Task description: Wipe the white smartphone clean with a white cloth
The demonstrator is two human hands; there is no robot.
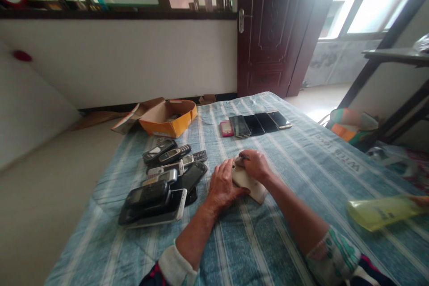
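A white phone point(252, 184) lies back side up on the blue striped bedcover, with a round camera lens near its far end. My left hand point(225, 184) grips it from the left, thumb across the near part and fingers along the side. My right hand point(257, 166) is closed over the far end, pinching a small greyish thing point(239, 160) against the phone; its kind is too small to tell. Left of my hands is a heap of old phones, among them a black smartphone point(191, 176), a black keypad phone point(170, 155) and a white-edged smartphone point(179, 205).
Beyond my hands, several dark smartphones point(266, 122) lie in a row beside a small pink phone point(227, 128). An open orange cardboard box point(161, 128) stands at the far left of the bedcover point(295, 232). A yellow translucent bag point(378, 212) lies at the right.
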